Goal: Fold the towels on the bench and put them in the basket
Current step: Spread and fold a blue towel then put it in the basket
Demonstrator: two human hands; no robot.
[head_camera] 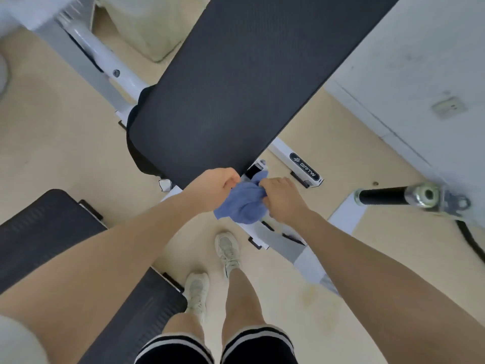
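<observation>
Towel: my blue towel (242,203) hangs bunched just off the bench pad's (236,82) near edge.
Left hand (214,189): gripping its left side.
Right hand (282,199): gripping the right.
Room: bare floor (275,279) beneath.

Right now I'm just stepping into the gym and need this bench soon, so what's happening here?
A person stands at the near end of the black padded bench, holding a bunched blue towel with both hands. The left hand grips one side and the right hand grips the other, just off the bench's edge, above the floor. The towel is crumpled, not yet folded. No basket shows in this view.
</observation>
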